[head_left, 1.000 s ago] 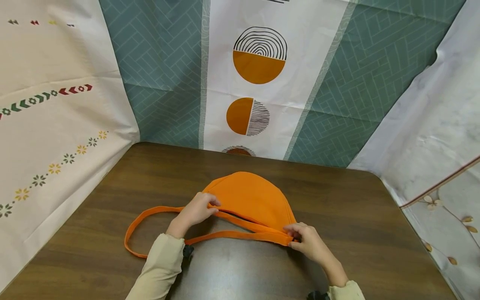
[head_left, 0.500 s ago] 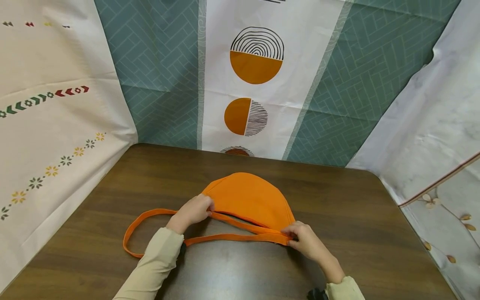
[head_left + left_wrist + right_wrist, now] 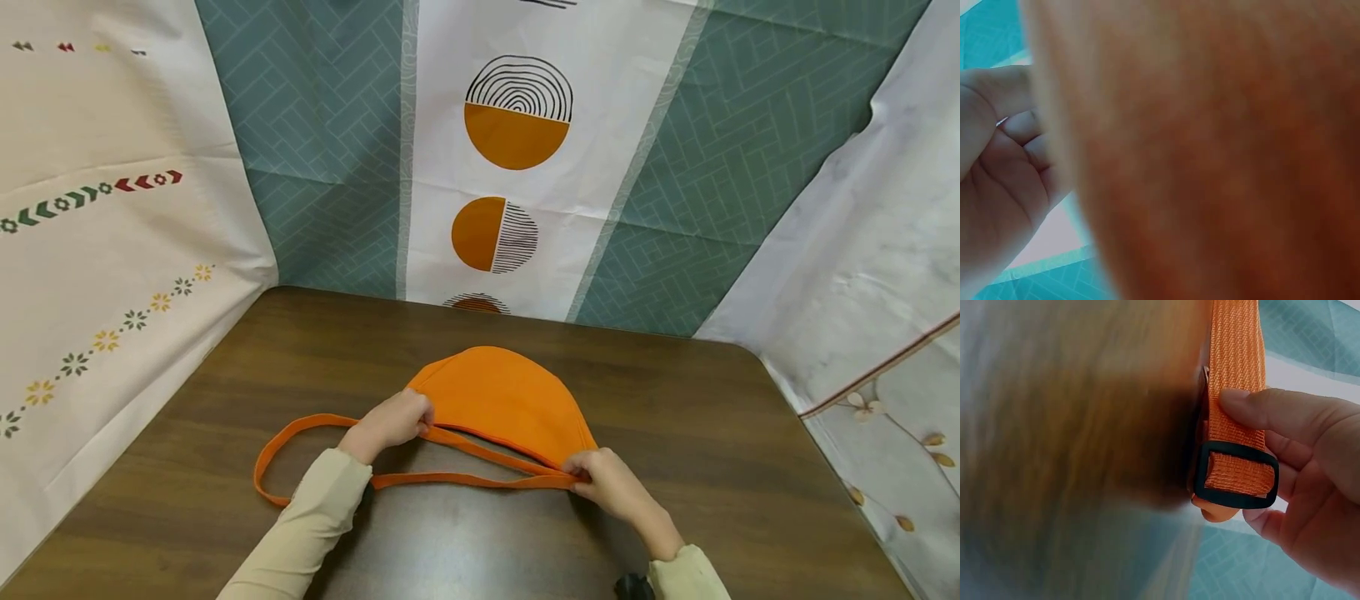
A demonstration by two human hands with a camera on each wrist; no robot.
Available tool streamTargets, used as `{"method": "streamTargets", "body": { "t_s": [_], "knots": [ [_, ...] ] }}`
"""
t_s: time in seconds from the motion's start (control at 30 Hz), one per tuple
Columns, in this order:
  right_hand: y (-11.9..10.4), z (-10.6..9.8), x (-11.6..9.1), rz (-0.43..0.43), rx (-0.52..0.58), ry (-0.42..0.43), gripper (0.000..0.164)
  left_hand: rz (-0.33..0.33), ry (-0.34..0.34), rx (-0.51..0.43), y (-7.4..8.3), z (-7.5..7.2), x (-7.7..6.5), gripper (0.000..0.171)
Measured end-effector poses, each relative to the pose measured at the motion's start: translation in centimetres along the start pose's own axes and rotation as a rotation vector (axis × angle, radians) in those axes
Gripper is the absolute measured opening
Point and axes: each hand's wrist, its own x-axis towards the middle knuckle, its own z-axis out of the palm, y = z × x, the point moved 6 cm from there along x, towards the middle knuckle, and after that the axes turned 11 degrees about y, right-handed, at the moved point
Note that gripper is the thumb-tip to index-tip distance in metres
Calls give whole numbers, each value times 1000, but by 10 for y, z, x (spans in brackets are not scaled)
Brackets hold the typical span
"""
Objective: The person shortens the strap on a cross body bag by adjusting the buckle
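An orange half-moon bag (image 3: 502, 400) lies flat on the table, its curved side toward the back wall. Its long orange strap (image 3: 480, 480) runs along the near side and loops out to the left. My left hand (image 3: 393, 422) grips the bag's left corner with curled fingers. In the left wrist view a blurred orange-brown surface (image 3: 1197, 150) hides the fingertips. At the right corner my right hand (image 3: 611, 479) pinches the strap end. In the right wrist view the thumb presses the orange webbing (image 3: 1238, 356) just above a black slide buckle (image 3: 1238, 475).
The brown wooden table (image 3: 720, 467) extends around the bag on every side. Patterned cloths hang behind it, with a teal and white one (image 3: 555, 275) at the back, a cream one (image 3: 112, 275) at left and a pale one (image 3: 862, 292) at right.
My left hand's fingers have closed on the bag's left corner. The near strap has shifted slightly and now lies narrower beside the right hand, which has stayed at the right corner.
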Motion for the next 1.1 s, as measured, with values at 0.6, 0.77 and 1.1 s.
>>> {"method": "streamTargets", "body": {
  "t_s": [0.6, 0.77, 1.1],
  "knots": [
    [24, -23, -5, -92, -257, 138, 21, -7, -58, -86, -6, 3, -4, 26],
    [27, -30, -7, -192, -309, 224, 24, 8, -57, -97, -6, 2, -6, 22],
    [44, -37, -12, -205, -373, 247, 29, 62, -45, -103, -6, 0, -9, 17]
  ]
}}
